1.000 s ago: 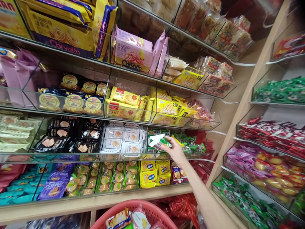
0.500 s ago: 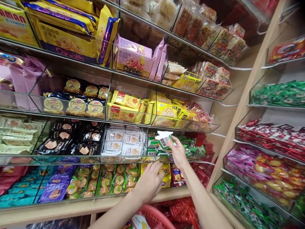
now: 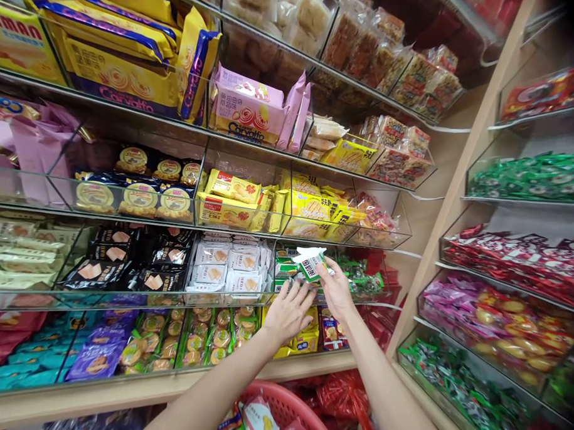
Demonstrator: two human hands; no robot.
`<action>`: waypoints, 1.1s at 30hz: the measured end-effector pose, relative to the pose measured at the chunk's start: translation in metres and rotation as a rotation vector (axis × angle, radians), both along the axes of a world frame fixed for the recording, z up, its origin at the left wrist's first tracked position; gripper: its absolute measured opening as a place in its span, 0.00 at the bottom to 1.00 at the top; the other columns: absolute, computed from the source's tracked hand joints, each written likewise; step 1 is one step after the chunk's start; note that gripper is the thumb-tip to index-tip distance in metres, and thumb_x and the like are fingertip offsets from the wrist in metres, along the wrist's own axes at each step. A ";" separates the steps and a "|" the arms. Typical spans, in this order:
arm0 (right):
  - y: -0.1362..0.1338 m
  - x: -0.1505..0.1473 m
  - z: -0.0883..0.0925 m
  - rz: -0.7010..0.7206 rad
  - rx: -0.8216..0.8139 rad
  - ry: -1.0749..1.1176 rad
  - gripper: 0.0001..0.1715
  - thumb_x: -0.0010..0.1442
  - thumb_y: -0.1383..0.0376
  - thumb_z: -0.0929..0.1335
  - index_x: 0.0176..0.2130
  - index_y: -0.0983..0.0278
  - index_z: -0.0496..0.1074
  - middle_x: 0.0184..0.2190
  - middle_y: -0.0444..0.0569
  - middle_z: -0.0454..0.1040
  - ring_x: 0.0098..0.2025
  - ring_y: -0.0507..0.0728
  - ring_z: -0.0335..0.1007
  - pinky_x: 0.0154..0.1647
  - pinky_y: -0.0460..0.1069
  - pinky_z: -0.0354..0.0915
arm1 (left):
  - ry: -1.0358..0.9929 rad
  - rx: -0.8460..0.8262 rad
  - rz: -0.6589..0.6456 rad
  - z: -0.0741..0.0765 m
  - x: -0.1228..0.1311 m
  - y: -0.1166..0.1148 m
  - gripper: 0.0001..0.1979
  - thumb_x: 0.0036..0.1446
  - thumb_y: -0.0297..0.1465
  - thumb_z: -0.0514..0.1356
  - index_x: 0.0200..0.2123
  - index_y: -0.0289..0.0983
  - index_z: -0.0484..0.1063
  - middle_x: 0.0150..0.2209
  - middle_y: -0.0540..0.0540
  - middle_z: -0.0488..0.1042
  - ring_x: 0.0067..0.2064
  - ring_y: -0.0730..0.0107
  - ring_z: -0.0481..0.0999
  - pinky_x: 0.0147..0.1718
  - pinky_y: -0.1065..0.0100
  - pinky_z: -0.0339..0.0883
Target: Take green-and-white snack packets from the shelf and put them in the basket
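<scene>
left hand [image 3: 287,313] risen, fingers spread | right hand [image 3: 335,287] pinches green-white packet [image 3: 309,263] just above

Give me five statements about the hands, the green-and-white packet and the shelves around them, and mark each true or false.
1. The right hand holds a green-and-white packet up in front of the clear bins. True.
2. The left hand grips a yellow packet. False: its fingers are spread and hold nothing; it reaches up beside the right hand.
3. A red basket with snack packets in it sits below the arms. True.
4. The white packets lie in the bin to the right of the held packet. False: they lie to its left.
5. The black packets share a shelf level with the white packets. True.
</scene>
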State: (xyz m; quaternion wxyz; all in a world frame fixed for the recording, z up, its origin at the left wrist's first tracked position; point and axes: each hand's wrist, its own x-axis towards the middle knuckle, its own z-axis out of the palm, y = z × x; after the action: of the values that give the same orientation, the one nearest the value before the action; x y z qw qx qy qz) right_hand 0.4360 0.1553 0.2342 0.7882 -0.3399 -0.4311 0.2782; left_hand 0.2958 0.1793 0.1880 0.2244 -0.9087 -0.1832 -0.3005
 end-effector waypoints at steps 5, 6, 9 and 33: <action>-0.021 -0.006 -0.003 0.038 0.023 0.108 0.25 0.45 0.62 0.76 0.44 0.60 0.71 0.36 0.43 0.78 0.38 0.50 0.72 0.43 0.45 0.65 | -0.007 0.002 0.012 -0.007 -0.002 -0.004 0.29 0.63 0.42 0.47 0.62 0.34 0.49 0.64 0.37 0.53 0.65 0.48 0.49 0.61 0.47 0.48; -0.026 -0.007 -0.005 0.043 0.029 0.133 0.24 0.45 0.62 0.76 0.43 0.60 0.72 0.37 0.42 0.78 0.39 0.49 0.72 0.43 0.45 0.65 | -0.009 -0.001 0.014 -0.009 -0.002 -0.006 0.29 0.63 0.41 0.47 0.63 0.34 0.49 0.65 0.37 0.51 0.65 0.48 0.49 0.61 0.47 0.48; -0.040 -0.007 -0.014 0.054 0.042 0.209 0.18 0.47 0.61 0.75 0.40 0.60 0.72 0.38 0.41 0.78 0.40 0.48 0.72 0.43 0.44 0.66 | -0.018 -0.021 0.018 -0.015 -0.003 -0.010 0.29 0.62 0.39 0.49 0.63 0.34 0.49 0.66 0.37 0.46 0.65 0.49 0.48 0.61 0.47 0.49; -0.114 -0.096 -0.075 0.246 -0.195 0.657 0.22 0.52 0.58 0.72 0.47 0.60 0.72 0.44 0.45 0.77 0.48 0.55 0.71 0.51 0.50 0.67 | -0.740 -1.288 -0.443 -0.007 -0.049 -0.095 0.36 0.54 0.40 0.61 0.61 0.38 0.50 0.58 0.40 0.63 0.59 0.62 0.63 0.58 0.61 0.59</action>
State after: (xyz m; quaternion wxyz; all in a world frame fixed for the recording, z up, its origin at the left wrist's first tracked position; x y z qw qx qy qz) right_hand 0.3404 0.0415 0.1588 0.8092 -0.2517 -0.1638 0.5051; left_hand 0.2468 0.0839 0.1808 -0.4893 -0.7159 -0.1987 -0.4567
